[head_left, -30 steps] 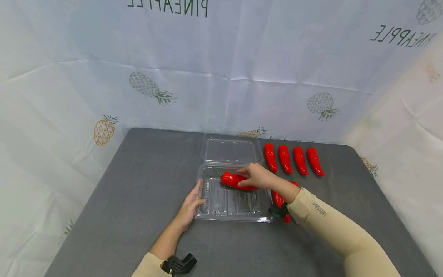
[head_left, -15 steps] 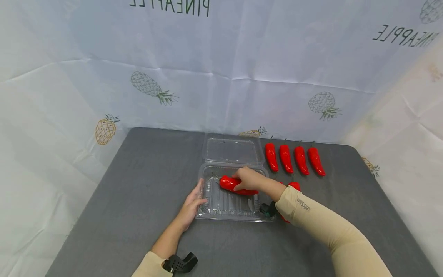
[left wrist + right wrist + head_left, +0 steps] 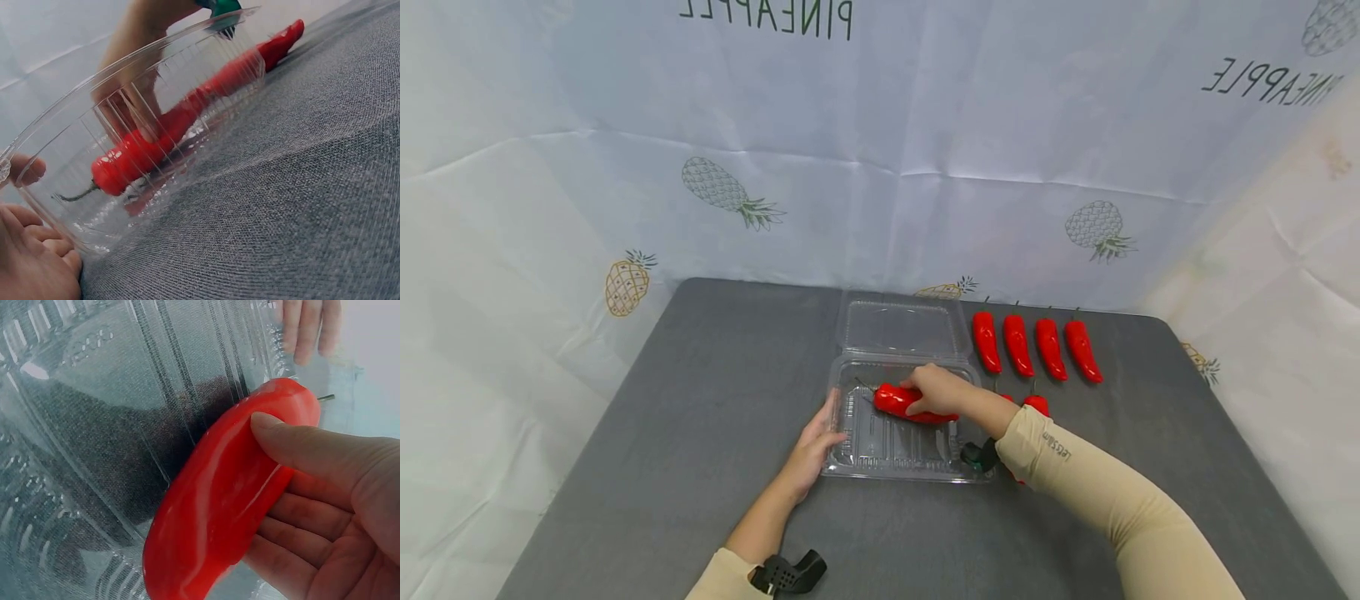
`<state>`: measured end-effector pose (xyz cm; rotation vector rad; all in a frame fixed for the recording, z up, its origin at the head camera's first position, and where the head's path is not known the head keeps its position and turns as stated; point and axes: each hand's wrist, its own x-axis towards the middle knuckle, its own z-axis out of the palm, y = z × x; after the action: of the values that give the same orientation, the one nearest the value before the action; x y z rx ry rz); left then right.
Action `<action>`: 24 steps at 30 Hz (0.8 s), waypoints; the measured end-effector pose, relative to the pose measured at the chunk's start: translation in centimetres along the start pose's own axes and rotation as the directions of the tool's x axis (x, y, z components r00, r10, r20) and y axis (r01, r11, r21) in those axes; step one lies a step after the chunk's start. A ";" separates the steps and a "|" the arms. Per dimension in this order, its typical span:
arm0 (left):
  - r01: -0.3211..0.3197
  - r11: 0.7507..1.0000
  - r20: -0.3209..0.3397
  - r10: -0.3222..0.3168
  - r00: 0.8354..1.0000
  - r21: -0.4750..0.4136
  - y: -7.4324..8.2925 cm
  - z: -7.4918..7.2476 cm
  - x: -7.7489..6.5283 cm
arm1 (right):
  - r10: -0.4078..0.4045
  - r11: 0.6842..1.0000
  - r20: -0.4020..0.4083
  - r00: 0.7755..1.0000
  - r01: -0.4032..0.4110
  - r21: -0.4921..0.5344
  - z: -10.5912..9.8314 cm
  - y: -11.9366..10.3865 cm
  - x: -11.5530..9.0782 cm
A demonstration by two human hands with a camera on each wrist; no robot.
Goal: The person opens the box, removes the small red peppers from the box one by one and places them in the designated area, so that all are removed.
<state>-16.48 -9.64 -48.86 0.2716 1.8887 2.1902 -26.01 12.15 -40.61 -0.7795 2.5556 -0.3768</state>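
Note:
In the head view, a clear plastic container point(image 3: 880, 446) lies unfolded on the grey table, its lid laid back behind it. My left hand point(image 3: 808, 446) holds the container's left side, thumb over the rim and fingers against the outer wall, as the left wrist view also shows of the hand point(image 3: 34, 256). Inside the container my right hand point(image 3: 936, 387) grips a large red chili pepper point(image 3: 891, 400) that lies crosswise, stem to the left. Thumb and fingers of the right hand point(image 3: 344, 487) close about the pepper point(image 3: 212, 494) in the right wrist view.
Several red peppers point(image 3: 1018, 344) stand in a row at the table's back right, beside the lid point(image 3: 902, 325). Nearer, another pepper point(image 3: 1036, 405) and one more lie partly hidden by the right forearm. A pineapple-print cloth point(image 3: 880, 208) hangs behind the table.
The right hand has shifted slightly left and closed its fingers more around the pepper, which has moved a little left and nearer. The left hand has stayed at the container's side.

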 end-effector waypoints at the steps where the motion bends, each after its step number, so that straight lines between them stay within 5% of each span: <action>1: -0.001 1.000 -0.002 0.001 1.000 0.000 0.0 0.0 0.0 | 0.000 1.000 -0.002 1.000 0.000 0.004 0.0 0.1 0.0; 14: 0.008 1.000 -0.017 -0.007 1.000 0.011 0.0 0.1 0.0 | -0.091 0.989 0.005 0.996 0.090 0.119 -0.9 0.8 -0.8; 24: -0.002 1.000 -0.010 0.002 1.000 0.008 0.0 0.0 0.0 | -0.087 0.966 -0.054 0.995 0.097 0.241 -2.0 1.8 -2.8</action>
<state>-16.43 -9.64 -48.90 0.2637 1.9036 2.1898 -25.75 15.43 -38.59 -0.8060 2.4553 -0.7294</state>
